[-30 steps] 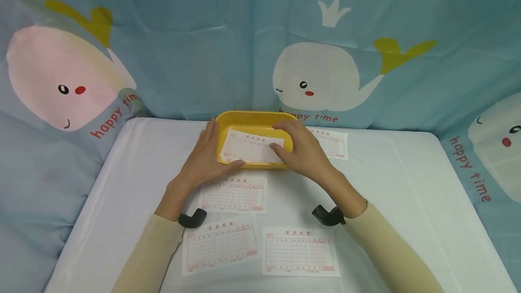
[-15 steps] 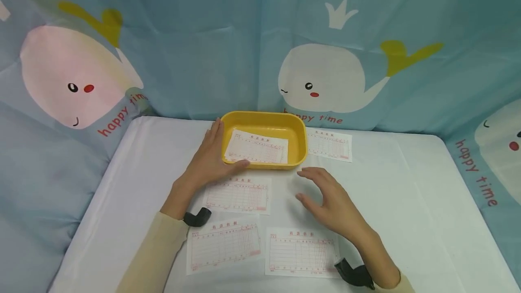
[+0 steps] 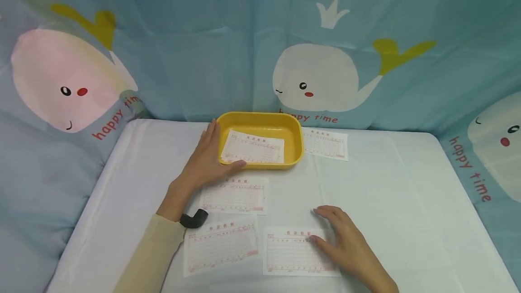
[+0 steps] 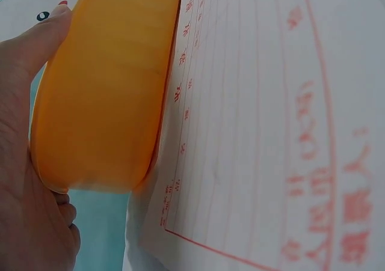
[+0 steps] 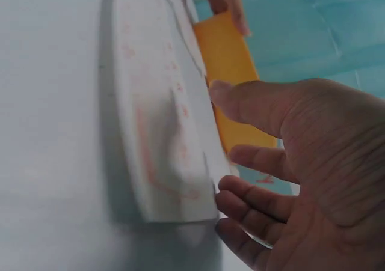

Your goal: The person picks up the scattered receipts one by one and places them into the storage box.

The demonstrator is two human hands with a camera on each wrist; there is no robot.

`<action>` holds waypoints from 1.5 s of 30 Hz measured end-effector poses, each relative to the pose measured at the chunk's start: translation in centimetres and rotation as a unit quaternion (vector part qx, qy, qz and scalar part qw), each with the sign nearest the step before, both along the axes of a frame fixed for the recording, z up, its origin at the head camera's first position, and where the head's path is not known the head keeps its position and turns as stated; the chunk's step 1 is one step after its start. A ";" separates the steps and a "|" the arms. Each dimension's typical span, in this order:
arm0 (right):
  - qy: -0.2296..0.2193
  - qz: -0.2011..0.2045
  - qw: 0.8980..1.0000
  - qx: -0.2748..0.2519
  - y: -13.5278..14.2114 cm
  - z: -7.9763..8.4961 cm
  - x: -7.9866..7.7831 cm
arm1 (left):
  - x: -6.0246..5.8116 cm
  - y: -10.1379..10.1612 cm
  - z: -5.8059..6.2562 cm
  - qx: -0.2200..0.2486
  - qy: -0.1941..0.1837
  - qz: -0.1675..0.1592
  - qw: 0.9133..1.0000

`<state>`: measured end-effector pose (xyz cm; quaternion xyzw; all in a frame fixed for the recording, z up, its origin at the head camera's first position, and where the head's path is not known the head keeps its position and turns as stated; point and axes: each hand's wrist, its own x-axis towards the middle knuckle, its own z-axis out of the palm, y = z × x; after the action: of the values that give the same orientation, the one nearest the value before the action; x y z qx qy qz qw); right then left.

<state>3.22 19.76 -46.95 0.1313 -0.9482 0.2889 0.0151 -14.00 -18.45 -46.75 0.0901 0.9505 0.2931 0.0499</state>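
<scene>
A yellow plastic tray [image 3: 292, 163] stands at the back of the table with a printed receipt slip [image 3: 253, 147] inside. My left hand [image 3: 205, 157] holds the tray's near left corner, thumb along the front rim and fingers against the left side. In the left wrist view, the thumb lies at the edge of the tray [image 4: 102, 97]. My right hand [image 3: 346, 243] hovers with spread, loosely bent fingers over the right part of the near right slip [image 3: 291, 252]. It holds nothing. In the right wrist view, a gap shows between the thumb and fingers of this hand [image 5: 319, 163].
One slip [image 3: 234, 196] lies just in front of the tray, another [image 3: 220, 248] at the near left. A further slip [image 3: 327, 144] sticks out to the tray's right. Behind the white table [image 3: 407, 202] hangs a blue whale-print curtain [image 3: 195, 58].
My right hand has left the tray, moving toward me and down to the near right slip. The slip stays in the tray. My left hand keeps its place at the tray corner.
</scene>
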 end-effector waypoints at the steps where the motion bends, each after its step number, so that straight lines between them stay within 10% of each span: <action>1: 0.008 -0.005 1.000 0.005 0.1 -0.2 0.3 | 0.0 0.0 0.0 -0.001 0.001 -0.001 1.000; 15: -0.023 -0.032 0.997 0.062 1.6 -0.8 1.3 | 0.1 -0.2 -0.2 0.007 -0.002 -0.005 1.000; 45: -0.041 -0.039 0.998 -0.021 0.9 -0.8 1.9 | -0.1 -0.2 0.1 0.005 -0.002 -0.005 1.000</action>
<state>5.07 20.63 -47.77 0.0819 -0.9462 0.3128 -0.0098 -14.10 -18.69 -46.65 0.0948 0.9485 0.2975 0.0533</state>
